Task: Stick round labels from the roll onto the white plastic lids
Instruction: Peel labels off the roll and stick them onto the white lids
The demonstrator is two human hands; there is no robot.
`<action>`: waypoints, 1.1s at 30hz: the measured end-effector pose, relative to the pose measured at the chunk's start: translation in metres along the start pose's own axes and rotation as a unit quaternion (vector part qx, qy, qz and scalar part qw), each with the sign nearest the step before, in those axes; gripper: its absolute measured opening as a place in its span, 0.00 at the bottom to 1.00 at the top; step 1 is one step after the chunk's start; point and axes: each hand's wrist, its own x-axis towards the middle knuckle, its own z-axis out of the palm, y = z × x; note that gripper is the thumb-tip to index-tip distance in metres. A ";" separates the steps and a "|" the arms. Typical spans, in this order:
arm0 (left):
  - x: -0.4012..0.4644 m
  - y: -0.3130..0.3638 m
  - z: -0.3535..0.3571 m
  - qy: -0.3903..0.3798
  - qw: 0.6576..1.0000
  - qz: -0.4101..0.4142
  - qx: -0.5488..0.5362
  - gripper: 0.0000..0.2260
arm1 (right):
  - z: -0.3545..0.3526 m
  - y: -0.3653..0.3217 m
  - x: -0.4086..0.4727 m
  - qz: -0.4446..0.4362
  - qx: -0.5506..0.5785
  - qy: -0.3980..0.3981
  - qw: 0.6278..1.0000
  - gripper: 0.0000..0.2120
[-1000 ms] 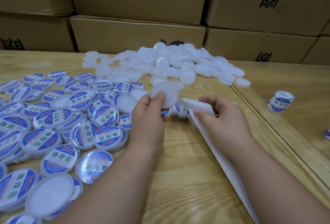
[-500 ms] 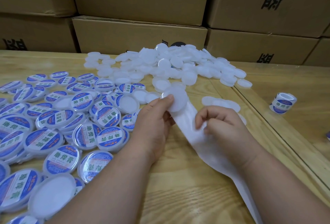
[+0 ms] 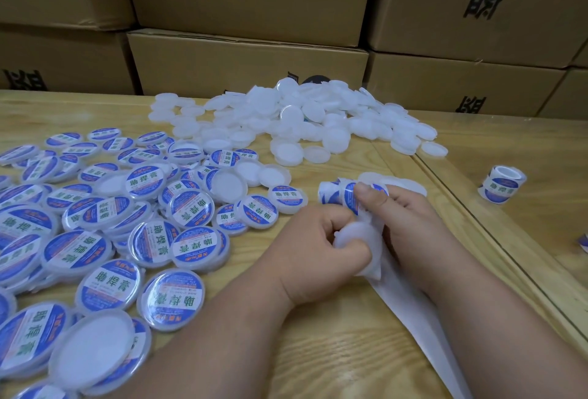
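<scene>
Nearest us, our left hand curls its grip around a blank lid, tilting it toward the right hand, probably to meet the next sticker. The right grip pinches the label roll, its thumb on a blue label; spent backing strip trails toward us, off frame. The lid's face is mostly hidden by fingers. Left, finished lids spread over the tabletop. Beyond, the unlabelled pile, a spare roll, then cartons.
</scene>
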 end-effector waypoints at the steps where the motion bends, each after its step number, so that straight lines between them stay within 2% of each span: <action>1: 0.000 0.000 0.000 -0.007 1.000 -0.002 0.003 0.07 | 0.000 -0.001 0.001 -0.002 0.002 0.000 1.000 0.13; 5: -0.001 -0.003 0.000 -0.031 0.999 -0.008 0.000 0.10 | -0.007 -0.009 0.009 -0.025 0.015 0.052 0.998 0.21; 8: -0.001 -0.004 0.000 -0.038 0.999 -0.013 -0.002 0.14 | -0.018 -0.016 0.014 -0.076 0.046 0.066 0.994 0.20; 13: 0.000 -0.004 -0.002 -0.027 0.999 -0.024 -0.014 0.15 | -0.038 -0.022 0.018 -0.108 0.077 0.174 0.976 0.22; 14: 0.000 -0.004 -0.001 -0.024 0.999 -0.027 -0.015 0.16 | -0.041 -0.023 0.019 -0.112 0.091 0.198 0.969 0.24; 16: 0.000 -0.004 -0.001 -0.020 0.999 -0.029 -0.015 0.16 | -0.045 -0.022 0.020 -0.109 0.107 0.243 0.958 0.34; 17: 0.000 -0.004 -0.001 -0.019 0.999 -0.027 -0.013 0.16 | -0.045 -0.021 0.020 -0.104 0.101 0.256 0.956 0.35; 19: 0.001 -0.004 -0.001 -0.020 0.999 -0.026 -0.009 0.17 | -0.042 -0.018 0.022 -0.090 0.074 0.275 0.954 0.29; 21: 0.001 -0.004 -0.001 -0.021 0.999 -0.028 -0.010 0.17 | -0.035 -0.013 0.022 -0.073 0.037 0.265 0.961 0.21; 24: 0.001 -0.003 -0.001 -0.015 0.999 -0.029 -0.007 0.15 | -0.023 -0.009 0.018 -0.035 -0.019 0.187 0.982 0.14; 29: 0.002 -0.003 -0.001 -0.011 0.999 -0.025 -0.026 0.10 | -0.016 -0.001 0.013 0.022 -0.046 0.047 0.998 0.16; 31: 0.003 -0.003 -0.001 0.017 0.999 -0.030 -0.034 0.09 | -0.017 0.000 0.013 0.018 -0.035 0.033 0.999 0.16; 33: 0.006 -0.003 -0.001 0.072 0.995 -0.033 -0.058 0.08 | -0.018 0.000 0.014 0.002 -0.070 0.058 0.996 0.18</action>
